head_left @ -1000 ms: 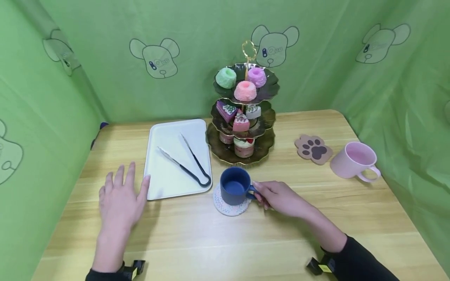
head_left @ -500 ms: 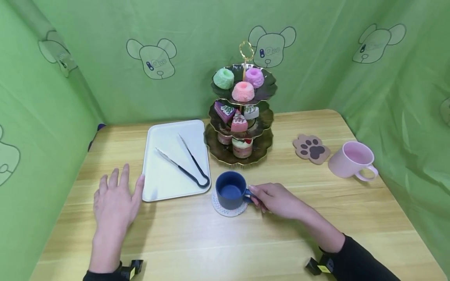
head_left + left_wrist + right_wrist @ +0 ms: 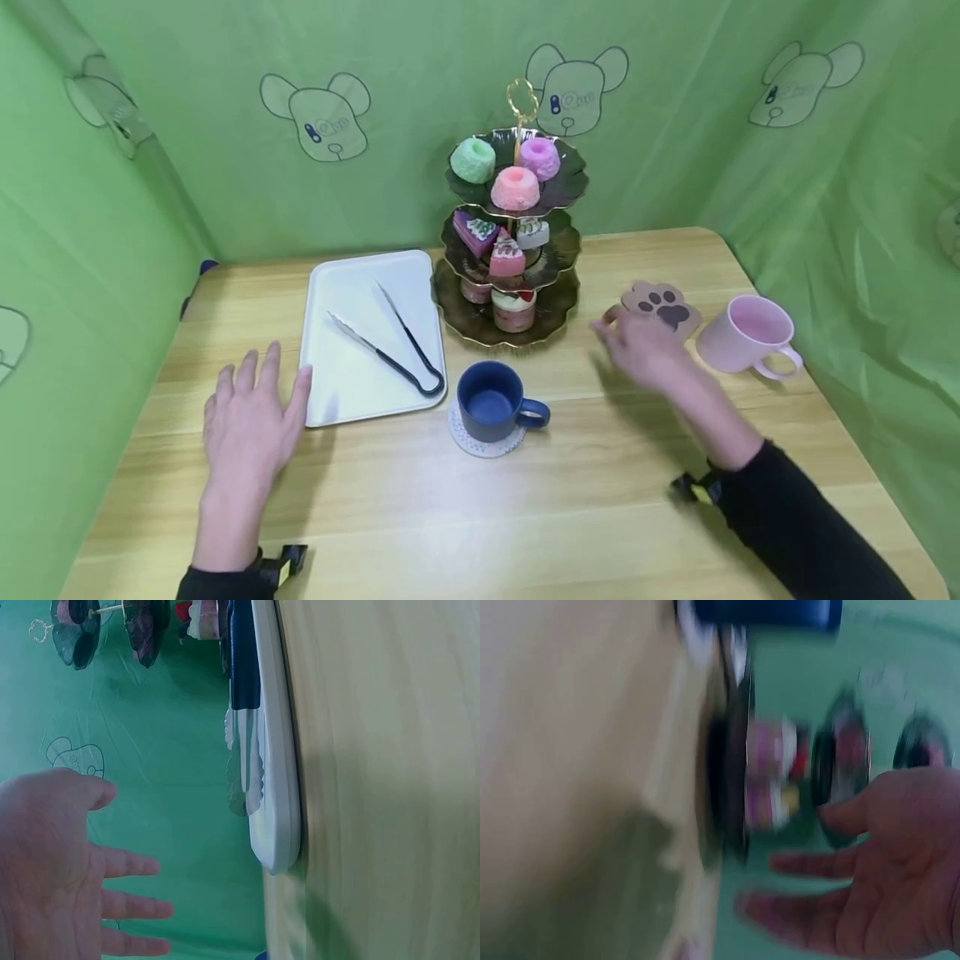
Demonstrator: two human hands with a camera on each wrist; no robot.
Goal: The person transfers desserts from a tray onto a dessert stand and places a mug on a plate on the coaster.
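Note:
My right hand (image 3: 647, 348) is in the air in front of the paw-print coaster (image 3: 662, 310), its fingers loosely bent and holding nothing. Blurred in the right wrist view, that hand (image 3: 885, 870) shows space between thumb and fingers. A dark blue mug (image 3: 491, 402) stands on a round patterned coaster (image 3: 486, 448), handle to the right. A pink mug (image 3: 746, 335) stands to the right of the paw coaster. My left hand (image 3: 251, 421) is spread with straight fingers beside a white tray (image 3: 330, 367); in the left wrist view nothing is in its palm.
Black-handled tongs (image 3: 405, 375) lie on the tray. Behind the blue mug rises a three-tier stand (image 3: 465, 325) with small cakes, among them a pink ring cake (image 3: 516, 189) on top. Green cloth (image 3: 420, 75) surrounds the table's back and sides.
My right hand has let go of the blue mug's handle and moved right and away from me, toward the paw coaster. The mug stays on its coaster. My left hand is nearly still.

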